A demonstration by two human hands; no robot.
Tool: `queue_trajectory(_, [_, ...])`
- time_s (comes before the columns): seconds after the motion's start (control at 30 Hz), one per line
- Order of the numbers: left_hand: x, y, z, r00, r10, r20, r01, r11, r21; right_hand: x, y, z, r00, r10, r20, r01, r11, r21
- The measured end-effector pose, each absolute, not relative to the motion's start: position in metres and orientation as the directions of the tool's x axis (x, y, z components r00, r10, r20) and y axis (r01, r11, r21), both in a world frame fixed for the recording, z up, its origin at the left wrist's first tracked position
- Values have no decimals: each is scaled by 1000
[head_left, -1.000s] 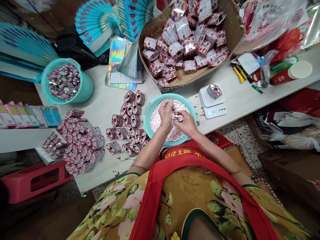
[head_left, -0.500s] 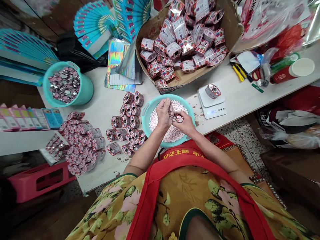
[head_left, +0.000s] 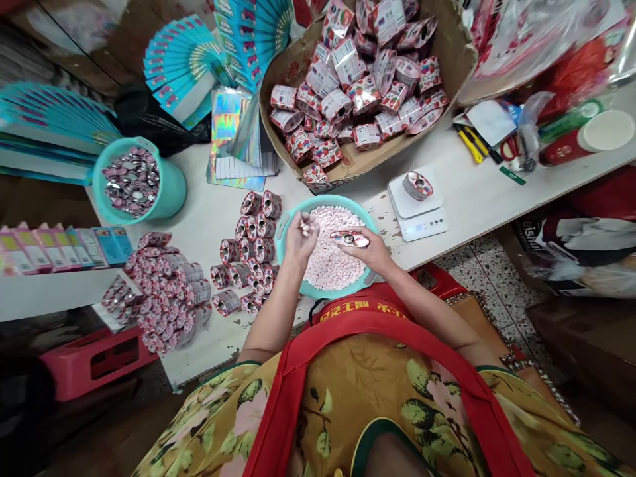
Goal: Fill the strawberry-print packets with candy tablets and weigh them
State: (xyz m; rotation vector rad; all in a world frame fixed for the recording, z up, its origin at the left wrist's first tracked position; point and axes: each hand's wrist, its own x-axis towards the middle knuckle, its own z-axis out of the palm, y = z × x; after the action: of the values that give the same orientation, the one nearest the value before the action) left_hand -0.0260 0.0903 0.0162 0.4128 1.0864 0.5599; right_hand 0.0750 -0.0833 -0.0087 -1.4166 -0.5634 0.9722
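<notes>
Over the left side of a turquoise basin, my left hand is curled around a few small pale pieces that look like candies. Many more pale pink candies fill the basin below. My right hand grips a flattened red-and-white printed pack over the basin's right side, its dark opening facing up. A similar rounded pack rests on the small white digital scale to the right. To the left stand several such packs in loose rows.
Printed packs fill a cardboard box behind the basin. A turquoise bucket with small shiny pieces stands at the left, near a big heap of packs. Cutters and a red paper cup lie at the right.
My left hand has moved left, away from the pack, and turned with candies at its fingers. The right hand still holds the pack, now more visible. The view has shifted slightly.
</notes>
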Motion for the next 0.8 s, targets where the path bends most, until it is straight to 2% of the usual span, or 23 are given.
queue_trajectory(0.07, [-31,90,-2,316,520,-793,-64,846,529,80,-91,-12,512,826,-237,-241,-127,-962])
queue_trajectory(0.13, [-32,86,-13,364,490,-792,89,828,553,84,-99,-16,513,821,-249,-240,-142,-960])
queue_trajectory(0.23, [-27,75,-13,506,586,-634,189,641,744,90,-105,-18,566,785,-252,-179,-181,-967])
queue_trajectory(0.3, [-20,66,-8,603,594,-533,275,472,838,92,-105,-16,605,758,-243,-103,-228,-968])
queue_trajectory(0.37, [-14,57,-5,676,541,-501,377,330,865,94,-103,-12,622,748,-232,-13,-286,-958])
queue_trajectory(0.43, [-11,51,-4,708,474,-523,450,266,852,95,-101,-8,618,753,-228,70,-342,-937])
queue_trajectory(0.53, [-12,52,-7,685,456,-568,446,355,822,96,-102,-5,605,759,-240,92,-366,-926])
queue_trajectory(0.67, [-12,61,-9,659,451,-602,299,577,760,102,-119,-9,588,772,-244,-90,-237,-967])
queue_trajectory(0.73, [1,63,-9,663,418,-620,320,590,741,108,-136,-12,573,771,-277,-209,-190,-959])
queue_trajectory(0.8, [30,60,-11,700,386,-601,397,489,776,116,-155,-14,585,752,-305,-266,-177,-947])
